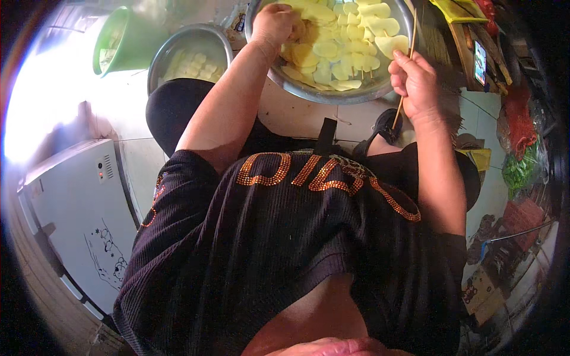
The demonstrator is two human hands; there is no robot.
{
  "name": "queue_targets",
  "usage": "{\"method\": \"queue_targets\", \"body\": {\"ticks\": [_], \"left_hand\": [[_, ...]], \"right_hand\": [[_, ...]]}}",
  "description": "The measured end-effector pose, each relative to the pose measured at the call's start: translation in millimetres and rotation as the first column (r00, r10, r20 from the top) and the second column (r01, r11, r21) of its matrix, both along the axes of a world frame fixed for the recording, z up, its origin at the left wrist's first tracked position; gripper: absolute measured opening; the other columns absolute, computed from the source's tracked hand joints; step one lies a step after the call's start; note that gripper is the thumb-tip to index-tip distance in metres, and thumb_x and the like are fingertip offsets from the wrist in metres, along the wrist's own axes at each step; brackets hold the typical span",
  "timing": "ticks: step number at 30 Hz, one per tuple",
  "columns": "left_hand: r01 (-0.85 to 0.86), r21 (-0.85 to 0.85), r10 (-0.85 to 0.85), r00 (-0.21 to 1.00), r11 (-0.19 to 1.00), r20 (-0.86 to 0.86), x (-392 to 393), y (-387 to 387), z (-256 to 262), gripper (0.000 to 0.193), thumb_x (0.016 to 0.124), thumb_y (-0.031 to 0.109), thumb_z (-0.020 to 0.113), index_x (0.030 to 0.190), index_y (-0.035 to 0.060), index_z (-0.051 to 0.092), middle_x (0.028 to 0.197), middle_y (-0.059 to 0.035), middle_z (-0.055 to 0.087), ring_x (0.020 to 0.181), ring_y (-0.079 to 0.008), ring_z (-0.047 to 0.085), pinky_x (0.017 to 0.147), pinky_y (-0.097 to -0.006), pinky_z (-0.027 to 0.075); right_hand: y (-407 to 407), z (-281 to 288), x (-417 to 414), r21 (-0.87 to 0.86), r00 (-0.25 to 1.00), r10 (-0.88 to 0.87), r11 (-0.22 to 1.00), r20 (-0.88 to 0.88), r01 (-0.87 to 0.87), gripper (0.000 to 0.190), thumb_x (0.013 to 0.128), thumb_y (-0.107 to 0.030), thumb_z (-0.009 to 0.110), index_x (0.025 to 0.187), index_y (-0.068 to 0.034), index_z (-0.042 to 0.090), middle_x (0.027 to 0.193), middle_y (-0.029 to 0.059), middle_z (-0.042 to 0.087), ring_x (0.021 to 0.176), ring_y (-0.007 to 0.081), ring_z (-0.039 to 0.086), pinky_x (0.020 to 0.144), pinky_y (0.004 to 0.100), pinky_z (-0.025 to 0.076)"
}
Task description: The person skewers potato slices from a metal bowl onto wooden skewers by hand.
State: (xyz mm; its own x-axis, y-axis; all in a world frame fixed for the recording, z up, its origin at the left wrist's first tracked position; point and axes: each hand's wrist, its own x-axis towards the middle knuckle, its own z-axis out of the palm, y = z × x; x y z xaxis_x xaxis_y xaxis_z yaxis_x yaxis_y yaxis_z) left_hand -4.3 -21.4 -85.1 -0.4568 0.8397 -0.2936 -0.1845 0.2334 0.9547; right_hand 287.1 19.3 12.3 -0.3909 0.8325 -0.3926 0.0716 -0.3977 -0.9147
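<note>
A large metal basin (329, 97) holds many thin, pale yellow slices, which look like potato, lying in water. Several of them are threaded in rows on skewers (362, 74) at the basin's right side. My right hand (415, 82) grips a thin wooden skewer (399, 111) beside the basin's right rim. One slice (392, 46) is at my right thumb and fingertips, against that skewer. Over the basin's left part, my left hand (275, 24) has its fingers bent down among loose slices (307, 55); whether it grips one is hidden.
A smaller metal basin (153, 71) with more slices stands left, near a light green bucket (127, 44). The white freezer (84, 196) is at lower left. On the right are a lit phone (480, 63), a red mesh bag (521, 127) and green vegetables (520, 169).
</note>
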Motion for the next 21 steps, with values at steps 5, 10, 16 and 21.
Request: {"method": "queue_targets", "body": {"ticks": [5, 10, 16, 21], "left_hand": [[0.224, -0.557, -0.598, 0.376, 0.8, -0.708, 32, 0, 19, 0.044, 0.078, 0.025, 0.053, 0.116, 0.0039, 0.058, 0.112, -0.0194, 0.062, 0.103, -0.0328, 0.061, 0.086, -0.0371, 0.05], [0.204, -0.681, -0.705, 0.319, 0.703, -0.633, 42, -11, 10, 0.04, 0.079, 0.03, 0.056, 0.111, 0.0075, 0.06, 0.112, -0.0179, 0.063, 0.103, -0.0326, 0.061, 0.089, -0.0398, 0.049], [0.135, -0.657, -0.669, 0.219, 0.742, -0.711, 50, -12, 8, 0.035, 0.08, 0.02, 0.053, 0.11, 0.0052, 0.061, 0.112, -0.017, 0.063, 0.105, -0.0319, 0.061, 0.089, -0.0388, 0.049], [0.179, -0.666, -0.687, 0.274, 0.724, -0.673, 44, -10, 11, 0.049, 0.079, 0.039, 0.057, 0.112, 0.0028, 0.059, 0.107, -0.0212, 0.063, 0.102, -0.0347, 0.061, 0.091, -0.0399, 0.047]], "right_hand": [[8, -17, 7, -0.024, 0.988, -0.126, 0.991, 0.084, 0.129, 0.012, 0.087, -0.02, 0.06, 0.086, -0.009, 0.057, 0.071, 0.0039, 0.061, 0.048, 0.0077, 0.051, 0.037, 0.02, 0.031], [9, -9, 3, -0.049, 0.981, 0.029, 0.999, 0.189, -0.02, 0.017, 0.088, -0.02, 0.053, 0.096, -0.006, 0.058, 0.077, 0.0072, 0.064, 0.048, 0.0088, 0.051, 0.038, 0.0211, 0.033], [2, 3, 3, 0.07, 0.867, 0.137, 0.979, 0.48, -0.193, 0.035, 0.088, -0.019, 0.047, 0.118, -0.001, 0.054, 0.078, 0.0096, 0.066, 0.045, 0.0098, 0.048, 0.041, 0.0236, 0.038], [0, 11, 3, 0.101, 0.825, 0.143, 0.967, 0.546, -0.234, 0.041, 0.089, -0.02, 0.049, 0.125, -0.001, 0.052, 0.077, 0.0087, 0.065, 0.046, 0.0081, 0.046, 0.045, 0.0222, 0.039]]}}
